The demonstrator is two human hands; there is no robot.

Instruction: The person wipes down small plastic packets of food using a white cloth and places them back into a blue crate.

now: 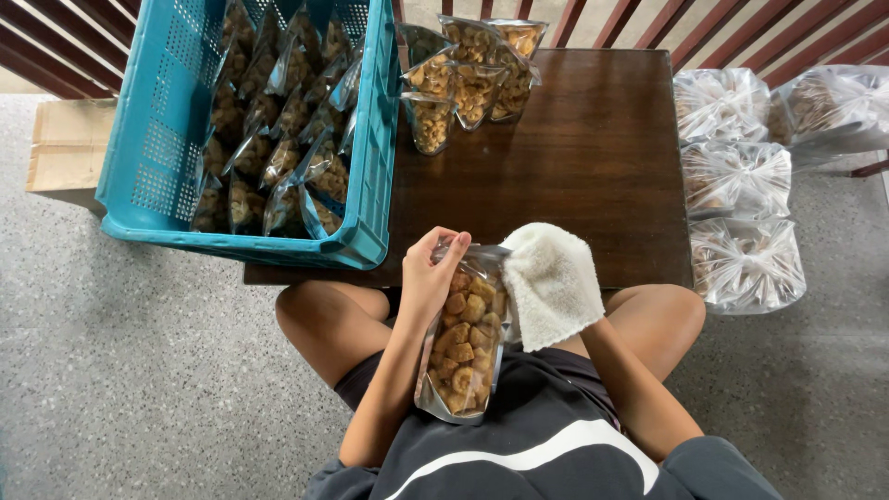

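Snack pouch [461, 347] stands on the lap, pinched at its top by the left hand [428, 278]. The right hand [553, 282], hidden inside a white cloth, presses against the pouch's right edge; its grip cannot be told.

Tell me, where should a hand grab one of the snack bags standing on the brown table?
Probably by the flat sealed strip at the top, coming from above. Those snack bags stand upright on the table with bulging, filled bodies, packed close together, so the thin top edge is the free part to pinch.
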